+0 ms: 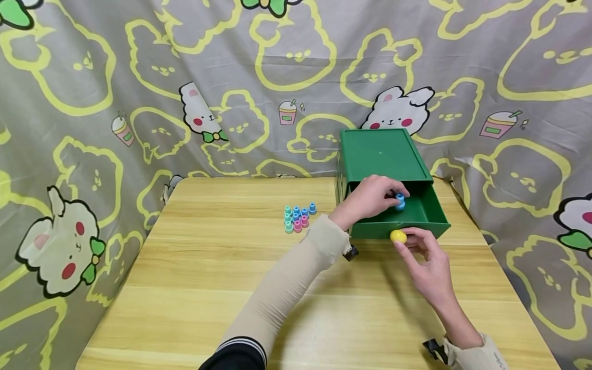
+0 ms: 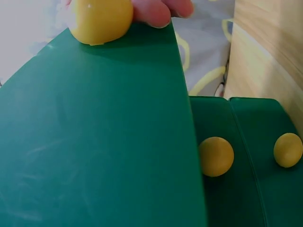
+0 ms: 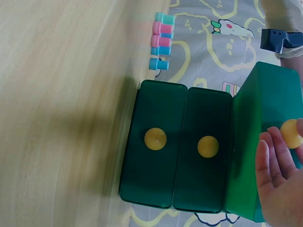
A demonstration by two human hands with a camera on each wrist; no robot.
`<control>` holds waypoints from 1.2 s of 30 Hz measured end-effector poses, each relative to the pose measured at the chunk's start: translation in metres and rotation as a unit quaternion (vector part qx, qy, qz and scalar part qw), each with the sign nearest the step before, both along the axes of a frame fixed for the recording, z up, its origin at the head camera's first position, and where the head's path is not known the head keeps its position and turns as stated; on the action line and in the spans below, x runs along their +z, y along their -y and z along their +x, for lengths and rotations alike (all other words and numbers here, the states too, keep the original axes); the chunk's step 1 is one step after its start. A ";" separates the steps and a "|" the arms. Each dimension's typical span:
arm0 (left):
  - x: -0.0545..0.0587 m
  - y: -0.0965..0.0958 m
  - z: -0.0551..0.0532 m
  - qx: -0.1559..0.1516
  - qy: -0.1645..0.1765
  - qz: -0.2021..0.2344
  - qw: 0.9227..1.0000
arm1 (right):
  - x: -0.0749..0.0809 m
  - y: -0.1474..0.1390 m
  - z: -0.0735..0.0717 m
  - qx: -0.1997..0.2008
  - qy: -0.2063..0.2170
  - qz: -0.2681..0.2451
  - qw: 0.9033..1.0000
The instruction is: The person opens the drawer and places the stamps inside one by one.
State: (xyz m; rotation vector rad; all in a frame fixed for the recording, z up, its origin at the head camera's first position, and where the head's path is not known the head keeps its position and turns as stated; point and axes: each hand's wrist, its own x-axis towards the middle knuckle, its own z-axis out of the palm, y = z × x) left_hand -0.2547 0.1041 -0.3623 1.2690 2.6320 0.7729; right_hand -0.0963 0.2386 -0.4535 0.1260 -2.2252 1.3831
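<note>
A green chest of drawers stands at the back right of the table, its top drawer pulled out. My left hand reaches over the drawer's left side and pinches a small blue peg-shaped piece between thumb and fingertips, above the drawer floor. With thumb and forefinger, my right hand grips the round yellow knob on the drawer front. In the right wrist view, that hand's other fingers lie along the green front beside the knob. The left hand itself is out of the left wrist view.
Left of the chest, several similar pieces in teal, blue and pink stand grouped on the wooden table. Two lower drawers with yellow knobs are closed beneath the open one. A patterned grey curtain hangs behind and at both sides.
</note>
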 end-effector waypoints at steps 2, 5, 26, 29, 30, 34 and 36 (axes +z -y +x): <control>0.001 0.000 0.000 -0.003 -0.003 -0.012 1.000 | 0.000 0.000 0.000 0.000 -0.001 0.000 1.000; 0.001 -0.001 0.001 -0.007 -0.005 -0.024 1.000 | 0.001 0.000 0.000 -0.001 0.000 0.002 1.000; -0.001 -0.001 0.001 -0.006 -0.018 -0.043 0.999 | -0.001 0.001 -0.001 -0.002 -0.004 -0.004 1.000; -0.001 -0.001 0.001 -0.005 -0.018 -0.044 0.999 | 0.000 0.001 -0.001 -0.001 -0.008 -0.005 1.000; -0.001 -0.001 0.001 -0.005 -0.018 -0.044 0.999 | 0.000 0.001 -0.001 0.000 -0.008 -0.005 1.000; 0.000 0.000 0.001 -0.008 -0.016 -0.044 0.999 | 0.000 0.002 -0.001 0.000 -0.008 -0.006 1.000; 0.000 0.000 0.001 -0.008 -0.016 -0.041 0.999 | 0.000 0.002 -0.001 -0.001 -0.007 -0.005 1.000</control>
